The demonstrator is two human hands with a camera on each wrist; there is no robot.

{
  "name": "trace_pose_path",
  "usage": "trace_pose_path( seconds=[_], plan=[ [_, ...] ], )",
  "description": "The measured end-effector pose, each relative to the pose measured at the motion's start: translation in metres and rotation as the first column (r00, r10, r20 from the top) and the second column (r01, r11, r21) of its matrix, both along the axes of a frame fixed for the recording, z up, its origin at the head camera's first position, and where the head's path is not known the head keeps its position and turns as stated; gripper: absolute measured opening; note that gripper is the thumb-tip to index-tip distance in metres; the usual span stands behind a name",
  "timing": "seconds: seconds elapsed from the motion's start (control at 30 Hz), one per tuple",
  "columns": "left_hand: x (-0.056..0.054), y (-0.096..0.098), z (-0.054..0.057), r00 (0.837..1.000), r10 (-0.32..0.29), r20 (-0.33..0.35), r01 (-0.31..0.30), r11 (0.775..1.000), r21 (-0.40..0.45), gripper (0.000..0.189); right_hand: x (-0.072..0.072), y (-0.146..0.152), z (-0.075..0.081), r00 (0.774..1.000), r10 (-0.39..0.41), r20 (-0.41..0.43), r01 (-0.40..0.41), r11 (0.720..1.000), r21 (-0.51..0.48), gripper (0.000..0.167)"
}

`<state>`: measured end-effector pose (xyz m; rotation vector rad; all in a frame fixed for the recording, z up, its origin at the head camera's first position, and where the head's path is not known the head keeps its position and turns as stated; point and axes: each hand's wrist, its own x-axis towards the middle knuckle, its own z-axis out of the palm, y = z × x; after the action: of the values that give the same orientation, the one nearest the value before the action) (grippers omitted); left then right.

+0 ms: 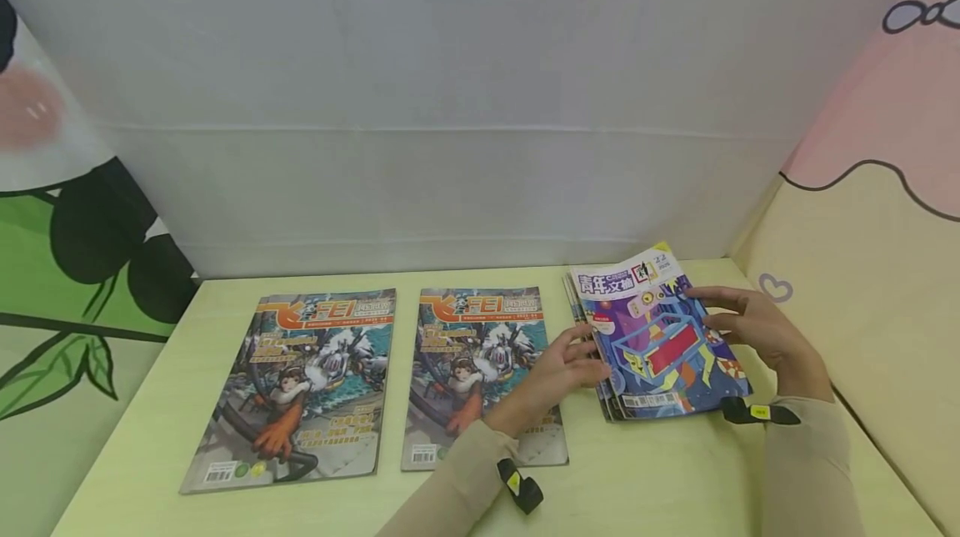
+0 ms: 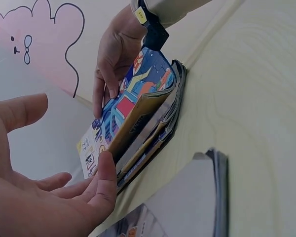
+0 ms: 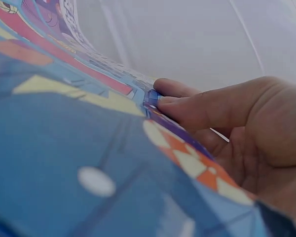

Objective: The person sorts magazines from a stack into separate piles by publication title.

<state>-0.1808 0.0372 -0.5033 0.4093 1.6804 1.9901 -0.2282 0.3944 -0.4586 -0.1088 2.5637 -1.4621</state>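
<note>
A blue and purple magazine lies tilted on top of a small stack of magazines at the table's right. My right hand pinches its right edge between thumb and fingers; the right wrist view shows that magazine bowed, with the thumb on its edge. At the stack's left side is my left hand. In the left wrist view this left hand has its thumb held apart, with fingertips at the spines. Beneath the left forearm, a grey-teal magazine is partly covered.
Another grey-teal magazine with the same cover lies flat at the left of the pale yellow table. A white cloth wall rises along the back edge. Printed panels stand on both sides.
</note>
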Motion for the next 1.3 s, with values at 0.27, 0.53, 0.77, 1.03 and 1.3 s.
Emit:
trace_pose_path(
  seconds=[0.27,0.53,0.77,1.03,1.3],
  plan=[
    [-0.0003,0.0020,-0.0016,1.000,0.013,0.006,-0.013,0.999,-0.048,0.077,0.0016,-0.0050,0.0005,1.000,-0.009,0.023,0.008,1.000,0.023,0.052],
    [0.0019,0.0017,0.0007,1.000,0.008,-0.025,-0.010,0.997,-0.082,0.074,0.0003,-0.0032,-0.0048,0.999,0.002,0.050,-0.003,1.000,0.019,0.051],
    [0.0013,0.0016,0.0015,1.000,0.010,-0.028,-0.012,0.995,-0.099,0.075,0.0003,-0.0049,-0.0037,0.998,0.024,0.065,-0.027,0.999,0.039,0.053],
    [0.0007,0.0031,0.0016,1.000,0.001,-0.024,-0.003,0.995,-0.104,0.074,0.0012,-0.0060,-0.0021,0.997,0.016,0.071,-0.022,0.997,0.075,0.055],
    [0.0036,0.0017,0.0037,0.999,0.021,-0.033,-0.024,0.996,-0.084,0.073,0.0018,-0.0068,-0.0004,0.994,0.026,0.110,-0.039,0.993,0.114,0.060]
  ],
)
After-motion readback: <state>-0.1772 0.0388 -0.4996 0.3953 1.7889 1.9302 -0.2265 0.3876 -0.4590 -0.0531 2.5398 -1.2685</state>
